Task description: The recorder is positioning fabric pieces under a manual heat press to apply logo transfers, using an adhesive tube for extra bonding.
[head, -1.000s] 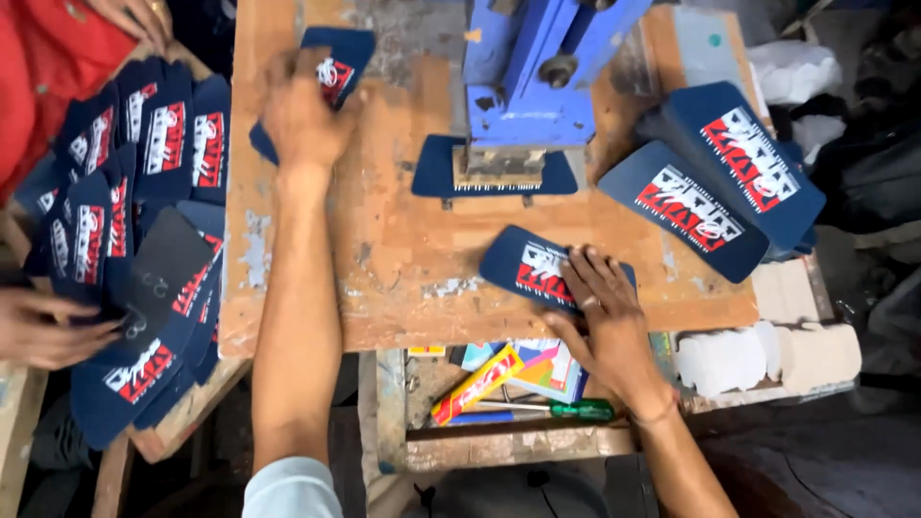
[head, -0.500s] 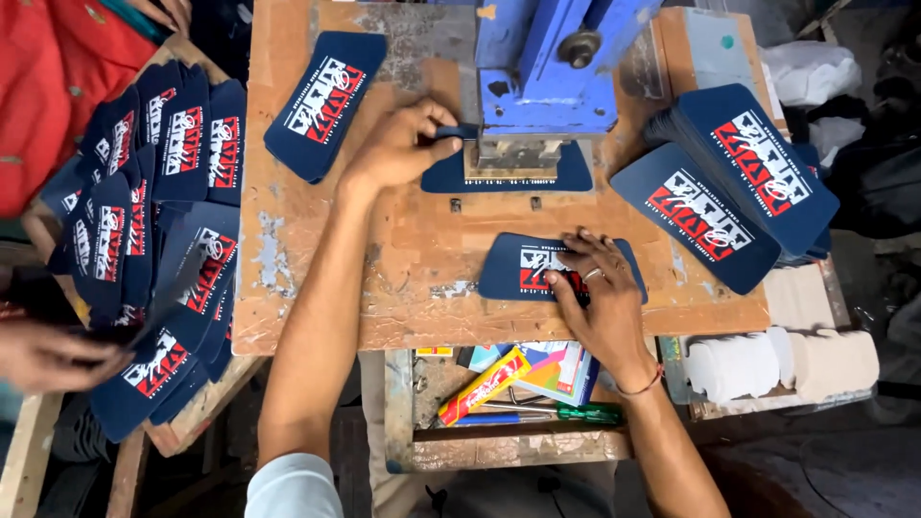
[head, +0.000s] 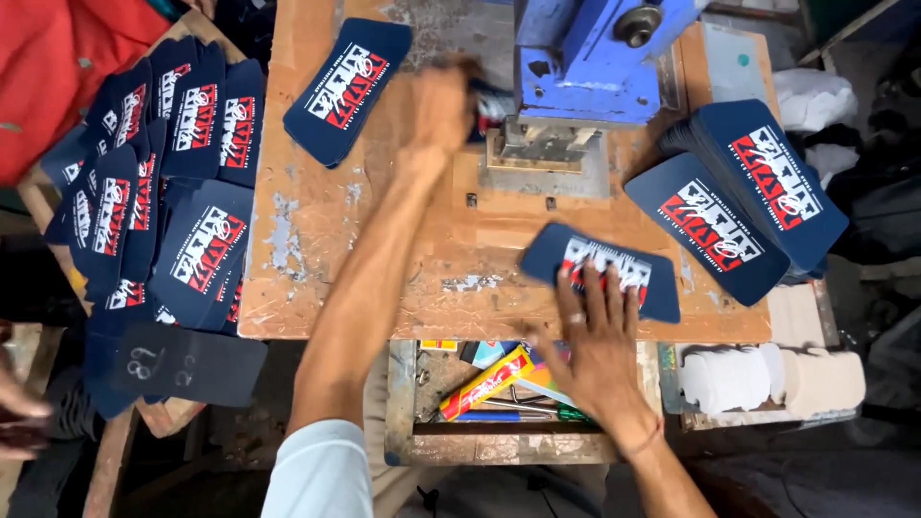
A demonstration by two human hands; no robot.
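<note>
Your left hand [head: 439, 105] has slid along to the blue press [head: 590, 72] and blurs there, while your right hand [head: 597, 331] has stayed on its card.

Whether your left hand's fingers are together or clamped on anything, I cannot tell through the blur. Your right hand lies flat, fingers spread apart, pressing the dark blue card [head: 600, 269] onto the wooden tabletop [head: 317, 259] just below the press. A card stack [head: 743, 206] sits to the right, more cards [head: 163, 192] fan out left.
</note>
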